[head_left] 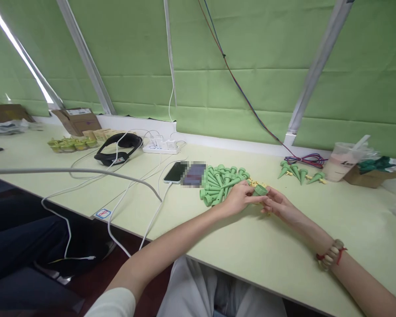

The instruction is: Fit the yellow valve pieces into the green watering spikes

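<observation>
In the head view, both hands met over the pale green table [350, 229], a little right of the middle. The left hand [239, 198] had its fingers closed around a green cone piece [260, 190], and the right hand [280, 204] pinched the same piece from the 3 o'clock side, so the two hands were touching each other at the fingertips. The piece was of matte green plastic, short, with a wide round open end turned toward the right hand. Its narrow end was hidden inside the left hand, and it was held just above the table top.

At 9 o'clock from the hands, just beside the left one, lay a pile of green spikes [218, 185] of the same colour, long and pointed. Some small yellow parts [255, 181] lay at 12 o'clock, near the fingers. A smaller group of spikes [298, 172] lay at 1 o'clock, well apart, and a plastic cup [341, 162] stood beyond it. A phone [174, 172] lay at 9 o'clock behind the pile. The right wrist wore a bead bracelet [331, 254].
</observation>
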`<state>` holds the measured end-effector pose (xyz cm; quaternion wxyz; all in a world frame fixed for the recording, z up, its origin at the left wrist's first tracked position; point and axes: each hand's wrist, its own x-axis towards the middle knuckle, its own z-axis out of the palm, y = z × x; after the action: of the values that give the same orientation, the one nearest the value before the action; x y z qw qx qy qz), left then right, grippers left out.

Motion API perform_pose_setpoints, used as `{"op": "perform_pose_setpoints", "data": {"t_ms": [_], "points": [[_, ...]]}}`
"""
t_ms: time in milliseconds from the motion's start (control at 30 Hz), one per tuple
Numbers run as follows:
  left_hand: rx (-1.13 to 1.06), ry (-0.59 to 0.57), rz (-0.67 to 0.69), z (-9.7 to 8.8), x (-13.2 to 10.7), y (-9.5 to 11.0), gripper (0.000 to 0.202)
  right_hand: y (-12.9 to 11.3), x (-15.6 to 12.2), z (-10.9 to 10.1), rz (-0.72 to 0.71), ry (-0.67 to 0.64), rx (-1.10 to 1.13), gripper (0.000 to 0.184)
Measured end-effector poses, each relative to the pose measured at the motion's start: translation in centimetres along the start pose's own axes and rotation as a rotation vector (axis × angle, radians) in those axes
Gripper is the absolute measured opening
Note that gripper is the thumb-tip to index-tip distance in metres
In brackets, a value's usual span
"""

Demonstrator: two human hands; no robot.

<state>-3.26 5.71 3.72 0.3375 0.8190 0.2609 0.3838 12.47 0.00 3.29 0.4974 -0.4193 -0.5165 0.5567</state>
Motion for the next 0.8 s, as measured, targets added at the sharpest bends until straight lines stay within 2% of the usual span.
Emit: {"op": "perform_pose_setpoints", "data": {"t_ms": [133, 267, 333, 400, 633, 733, 800], "points": [[-0.086, 0.057, -0.127, 0.7, -0.2, -0.1, 0.054, -0.3, -0.1, 0.7, -0.200, 0.136, -0.302, 0.036], [-0.188, 0.071, -0.187, 1.3, -0.2, -0.5, 0.053, -0.2, -0.4, 1.5, -0.471, 0.303, -0.707, 0.025], [-0.166, 0.103, -0.193, 1.3, -0.1, -0.4, 0.053, -0.2, -0.6, 1.8, -0.517, 0.319, -0.751, 0.022], [-0.103, 0.146, -0.179, 1.1, -0.1, -0.2, 0.052, -0.4, -0.7, 2.1, -0.468, 0.318, -0.661, 0.021], [0.006, 0.238, -0.103, 0.5, -0.1, 0.3, 0.050, -1.5, -0.3, 2.5, -0.092, 0.243, -0.110, 0.032], [0.049, 0.240, -0.081, 0.3, -0.1, 0.1, 0.049, -1.4, 0.1, 2.3, 0.098, 0.165, 0.044, 0.029], [0.101, 0.223, -0.071, 0.0, -0.1, 0.0, 0.049, -1.2, 0.2, 2.1, 0.167, 0.099, 0.152, 0.023]]}}
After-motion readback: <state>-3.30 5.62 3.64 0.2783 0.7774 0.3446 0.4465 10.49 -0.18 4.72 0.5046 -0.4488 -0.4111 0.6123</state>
